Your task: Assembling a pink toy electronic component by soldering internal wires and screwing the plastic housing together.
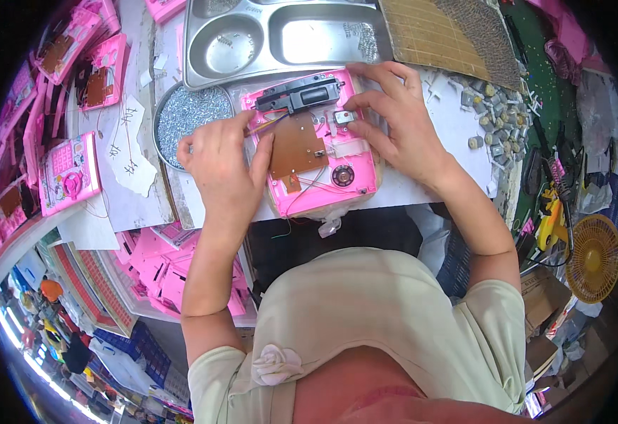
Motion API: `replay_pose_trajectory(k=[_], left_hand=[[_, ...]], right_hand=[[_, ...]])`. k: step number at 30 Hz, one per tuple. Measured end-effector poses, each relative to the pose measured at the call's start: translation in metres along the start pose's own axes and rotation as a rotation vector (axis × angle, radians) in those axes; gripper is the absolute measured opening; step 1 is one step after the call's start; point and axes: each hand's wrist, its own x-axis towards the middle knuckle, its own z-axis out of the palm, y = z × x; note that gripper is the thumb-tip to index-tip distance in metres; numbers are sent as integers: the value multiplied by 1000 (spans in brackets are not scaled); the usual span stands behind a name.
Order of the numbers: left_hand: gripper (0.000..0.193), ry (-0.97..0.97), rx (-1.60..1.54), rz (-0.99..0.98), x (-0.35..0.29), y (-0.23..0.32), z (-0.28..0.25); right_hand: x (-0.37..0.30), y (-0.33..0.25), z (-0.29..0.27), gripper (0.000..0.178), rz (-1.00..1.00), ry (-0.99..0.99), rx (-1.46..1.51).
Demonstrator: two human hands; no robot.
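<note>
An opened pink plastic toy case (365,180) lies in front of me on the table. Inside it are a brown circuit board (296,150), a black plastic mechanism (302,95), a round speaker (342,175) and thin wires. My left hand (226,159) grips the case's left side, its thumb by the board's edge and its index finger near the wires. At the right side, my right hand (401,120) has a finger and thumb around a small silver motor (343,117) in the case. Its index finger rests near the case's upper right corner.
A round tin of screws (162,127) stands left of the case, partly behind my left hand. A metal compartment tray (274,65) lies beyond. Many small motors (496,116) are heaped at right, near a cardboard sheet (443,35). Pink cases (69,173) pile up at left.
</note>
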Motion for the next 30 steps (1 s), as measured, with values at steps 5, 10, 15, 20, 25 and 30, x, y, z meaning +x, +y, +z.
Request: replay_pose_trajectory(k=[5, 10, 15, 20, 25, 30], left_hand=[[15, 59, -65, 35, -10, 10, 5], [19, 117, -97, 64, -16, 12, 8], [21, 125, -116, 110, -12, 11, 11], [19, 111, -125, 122, -10, 5, 10], [16, 89, -125, 108, -8, -3, 7], [24, 170, -144, 66, 0, 7, -7]], right_hand=[[3, -4, -2, 20, 26, -37, -57], [13, -17, -10, 21, -85, 51, -78], [39, -35, 25, 16, -257, 99, -73], [49, -34, 39, 19, -341, 76, -75], [45, -29, 36, 28, -347, 104, -52], [36, -22, 25, 20, -294, 155, 36]])
